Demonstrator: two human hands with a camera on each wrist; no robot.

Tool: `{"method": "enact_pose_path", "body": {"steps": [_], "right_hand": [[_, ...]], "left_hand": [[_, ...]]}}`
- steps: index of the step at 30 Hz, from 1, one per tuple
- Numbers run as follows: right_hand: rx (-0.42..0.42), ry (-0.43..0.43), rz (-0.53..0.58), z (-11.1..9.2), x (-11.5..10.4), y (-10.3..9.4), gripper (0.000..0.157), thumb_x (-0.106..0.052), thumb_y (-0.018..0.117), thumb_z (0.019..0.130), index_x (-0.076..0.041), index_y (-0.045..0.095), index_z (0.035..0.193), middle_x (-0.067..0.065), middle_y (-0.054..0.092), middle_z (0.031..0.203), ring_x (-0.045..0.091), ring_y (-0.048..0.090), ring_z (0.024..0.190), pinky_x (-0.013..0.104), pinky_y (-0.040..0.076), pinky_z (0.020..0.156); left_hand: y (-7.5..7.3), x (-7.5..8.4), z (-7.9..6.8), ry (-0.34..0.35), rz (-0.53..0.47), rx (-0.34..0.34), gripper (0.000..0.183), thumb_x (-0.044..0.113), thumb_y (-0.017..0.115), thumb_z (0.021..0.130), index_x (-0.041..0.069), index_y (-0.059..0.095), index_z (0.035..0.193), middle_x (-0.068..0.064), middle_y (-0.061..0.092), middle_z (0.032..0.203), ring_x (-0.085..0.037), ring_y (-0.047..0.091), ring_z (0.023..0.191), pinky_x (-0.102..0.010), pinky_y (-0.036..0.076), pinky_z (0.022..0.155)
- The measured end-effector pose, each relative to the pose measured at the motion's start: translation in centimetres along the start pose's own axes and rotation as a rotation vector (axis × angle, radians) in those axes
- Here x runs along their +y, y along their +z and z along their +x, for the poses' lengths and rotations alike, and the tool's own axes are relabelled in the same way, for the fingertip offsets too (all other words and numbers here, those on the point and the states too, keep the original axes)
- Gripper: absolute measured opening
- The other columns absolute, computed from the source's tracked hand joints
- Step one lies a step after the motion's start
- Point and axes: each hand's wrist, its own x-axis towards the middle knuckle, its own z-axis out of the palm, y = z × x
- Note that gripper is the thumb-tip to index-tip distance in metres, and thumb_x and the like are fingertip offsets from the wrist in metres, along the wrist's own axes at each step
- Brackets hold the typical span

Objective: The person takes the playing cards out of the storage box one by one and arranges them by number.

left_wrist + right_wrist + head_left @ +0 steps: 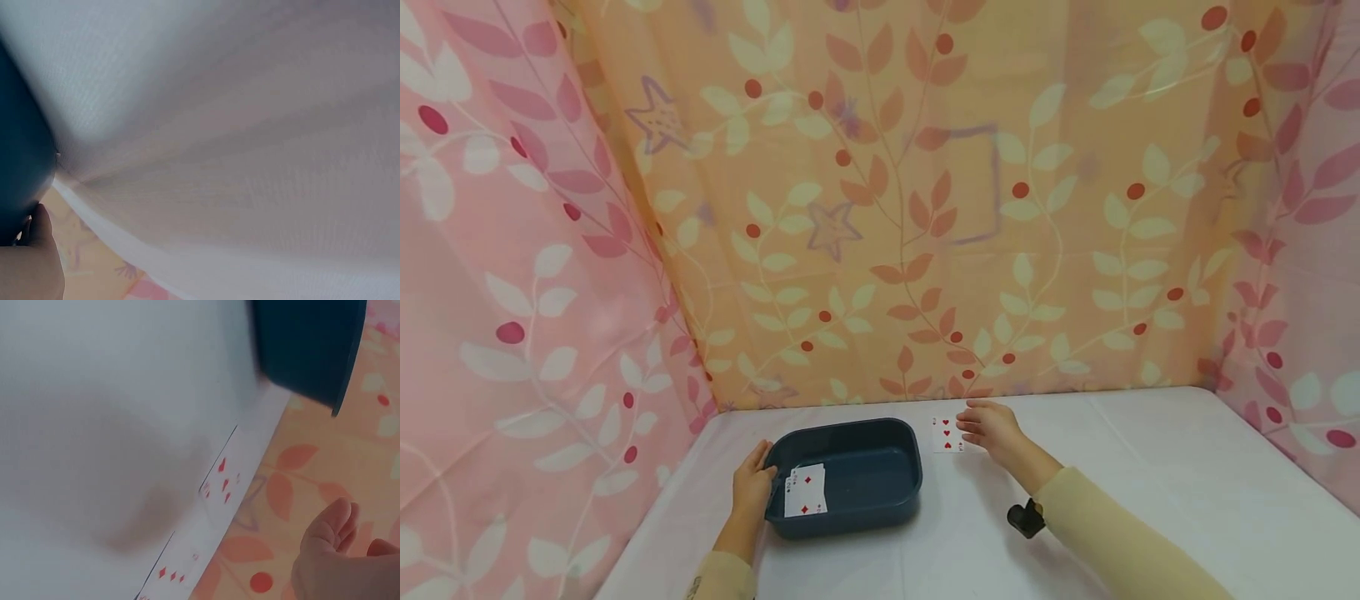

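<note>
My left hand [751,486] grips the left end of a dark blue plastic tray [880,479], fingers at its rim. In the left wrist view, that hand [34,262] lies against the tray's outer wall [22,144]. Inside the tray, at its left, lie a few overlapping playing cards [806,493], the top one a diamond. My right hand [996,429] hovers right of the tray with loosely bent fingers and nothing held. Just left of its fingertips lies a heart card [947,434]. The right wrist view shows this heart card [223,481] and a diamond card [172,573] on the table.
A white cloth covers the table [1120,475]. Behind it hangs an orange patterned curtain [887,208], with pink patterned curtains [535,292] at both sides. A small black device [1026,518] sits at my right wrist.
</note>
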Motion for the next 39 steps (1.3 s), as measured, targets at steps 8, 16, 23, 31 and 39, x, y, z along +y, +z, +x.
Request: {"method": "enact_pose_path", "body": {"steps": [8,16,23,31,39], "right_hand": [[-0.079,-0.016,0.003,-0.9,0.8,2.4,0.049,0.0,0.052,0.095,0.014,0.037,0.14,0.015,0.067,0.093,0.017,0.066,0.077,0.032,0.057,0.08],[-0.15,-0.031,0.032,-1.8,2.3,4.9,0.047,0.001,0.053,0.094,0.016,0.038,0.137,0.013,0.067,0.09,0.014,0.065,0.074,0.027,0.057,0.072],[-0.266,-0.027,0.02,-2.7,3.3,7.0,0.046,-0.001,0.049,0.097,0.017,0.036,0.137,0.007,0.067,0.086,0.011,0.065,0.072,0.025,0.056,0.07],[-0.325,-0.058,0.005,-3.2,4.9,9.1,0.049,-0.002,0.053,0.096,0.019,0.036,0.137,0.007,0.068,0.086,0.01,0.066,0.072,0.026,0.057,0.071],[-0.36,-0.183,-0.112,-3.0,7.2,11.6,0.046,-0.007,0.058,0.095,0.015,0.044,0.133,0.006,0.068,0.083,0.013,0.065,0.069,0.03,0.057,0.066]], "left_hand": [[0.1,-0.2,0.2,0.006,-0.011,0.006,0.058,-0.012,0.038,0.093,-0.007,0.024,0.149,-0.025,0.028,0.149,-0.041,0.016,0.143,-0.052,0.013,0.116],[0.1,-0.1,0.0,0.01,-0.042,-0.002,0.057,-0.013,0.038,0.093,-0.009,0.023,0.148,-0.027,0.027,0.149,-0.041,0.018,0.142,-0.051,0.015,0.115],[0.1,0.0,-0.1,-0.006,-0.038,0.006,0.057,-0.012,0.037,0.094,-0.007,0.024,0.149,-0.025,0.027,0.15,-0.04,0.018,0.143,-0.051,0.015,0.115],[0.1,-0.1,0.2,0.003,-0.018,0.011,0.057,-0.012,0.037,0.094,-0.007,0.025,0.149,-0.025,0.029,0.15,-0.04,0.018,0.143,-0.052,0.016,0.115],[0.1,-0.1,0.0,0.019,-0.011,0.0,0.057,-0.012,0.037,0.094,-0.008,0.024,0.149,-0.027,0.028,0.149,-0.042,0.018,0.143,-0.054,0.017,0.114]]}}
